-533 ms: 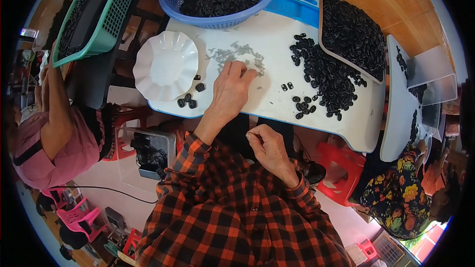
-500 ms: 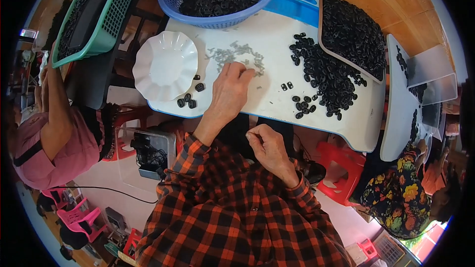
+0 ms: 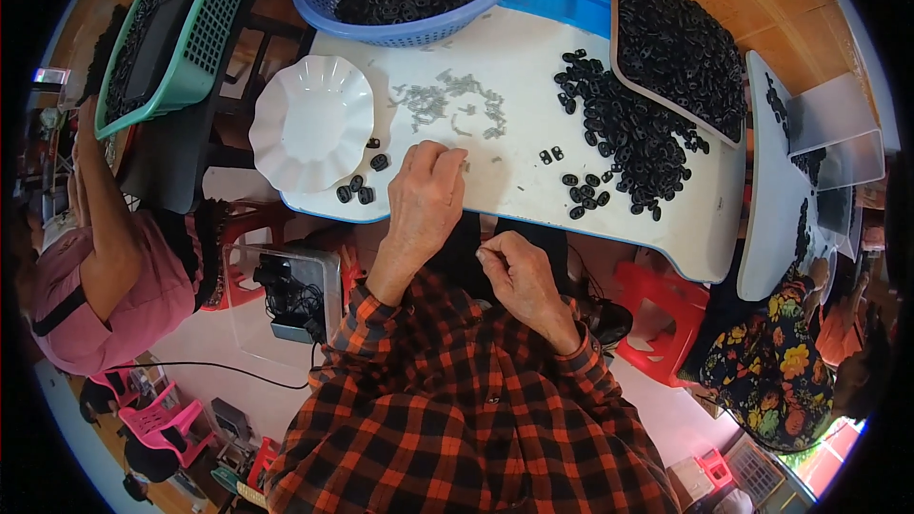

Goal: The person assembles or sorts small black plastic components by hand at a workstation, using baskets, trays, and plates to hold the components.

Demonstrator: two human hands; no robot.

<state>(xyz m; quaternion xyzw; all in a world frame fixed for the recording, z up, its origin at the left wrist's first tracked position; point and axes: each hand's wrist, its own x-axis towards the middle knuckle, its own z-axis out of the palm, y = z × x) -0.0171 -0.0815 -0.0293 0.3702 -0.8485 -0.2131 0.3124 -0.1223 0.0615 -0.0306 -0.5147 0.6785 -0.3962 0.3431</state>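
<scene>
My left hand is over the near edge of the white table, its fingers drawn together in a pinch. A tiny grey bit shows by its fingertips, too small to name. Beyond it lie scattered small grey pieces, thin like tiny springs. My right hand is closed just off the table's edge, thumb against the curled fingers; what it holds is hidden. On the table's right spreads a pile of black oval two-hole pieces, resembling cord locks. A few similar black pieces lie left of my left hand.
A scalloped white plate lies on the table's left. A blue basket and a tray, both heaped with black pieces, stand at the back. A green basket is far left. People sit at both sides; a red stool is at right.
My left hand has drawn back from the grey pieces toward the table's near edge, fingers still pinched. The right hand has stayed almost in place, closed.
</scene>
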